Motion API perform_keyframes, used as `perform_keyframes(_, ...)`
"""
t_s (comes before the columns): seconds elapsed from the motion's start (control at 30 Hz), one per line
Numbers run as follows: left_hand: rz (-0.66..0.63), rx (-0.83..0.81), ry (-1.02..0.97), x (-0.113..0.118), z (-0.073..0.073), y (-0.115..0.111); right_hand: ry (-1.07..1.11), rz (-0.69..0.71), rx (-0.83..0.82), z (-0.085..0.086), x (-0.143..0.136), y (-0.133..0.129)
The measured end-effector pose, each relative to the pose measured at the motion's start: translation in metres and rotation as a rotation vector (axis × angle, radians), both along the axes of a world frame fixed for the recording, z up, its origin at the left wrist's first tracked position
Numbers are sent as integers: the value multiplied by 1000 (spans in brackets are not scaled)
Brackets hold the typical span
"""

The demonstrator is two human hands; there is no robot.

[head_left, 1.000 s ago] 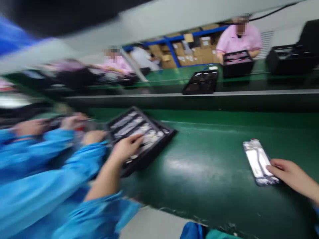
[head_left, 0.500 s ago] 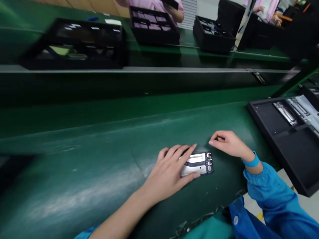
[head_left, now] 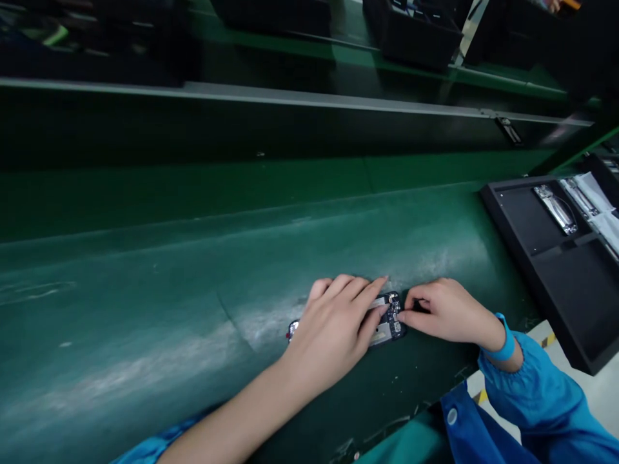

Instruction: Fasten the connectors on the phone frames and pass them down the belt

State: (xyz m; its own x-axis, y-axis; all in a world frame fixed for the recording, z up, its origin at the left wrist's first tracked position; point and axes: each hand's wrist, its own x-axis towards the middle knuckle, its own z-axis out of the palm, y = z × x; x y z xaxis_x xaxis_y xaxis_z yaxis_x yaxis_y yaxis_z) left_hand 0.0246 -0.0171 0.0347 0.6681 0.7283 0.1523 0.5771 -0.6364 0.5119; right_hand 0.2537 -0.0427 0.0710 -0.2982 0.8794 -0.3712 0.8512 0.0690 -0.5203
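An opened phone body [head_left: 397,316] with bare circuitry at its right end lies on the green bench [head_left: 184,290]. Across its middle rests my left hand [head_left: 336,319], fingers bent over the top edge and thumb on the inner surface, gripping it and covering most of it. My right hand [head_left: 442,312] is at the phone's right end, thumb and forefinger curled with tips at the circuitry. Whether anything small sits between those fingertips cannot be made out.
A black divided tray [head_left: 563,277] at the right holds phone parts [head_left: 556,209] and white sheets. Dark boxes [head_left: 416,32] stand on the raised shelf beyond. Another phone part [head_left: 509,131] lies near the shelf's edge.
My right hand has moved down and left to the phone's end. My left thumb has shifted up and inward over the phone. The view has tilted downward.
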Motion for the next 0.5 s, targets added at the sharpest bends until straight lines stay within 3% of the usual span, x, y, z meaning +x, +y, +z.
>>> perform_keyframes(0.17, -21, 65, -69, 3, -1, 3, -79, 31, -23, -4, -7, -1)
perform_keyframes(0.3, -52, 113, -72, 1, -6, 0, -10, 16, -100, -2, -5, 6)
perform_keyframes(0.5, -52, 130, -94, 3, -11, -2, 220, -239, -572, -2, -4, 23)
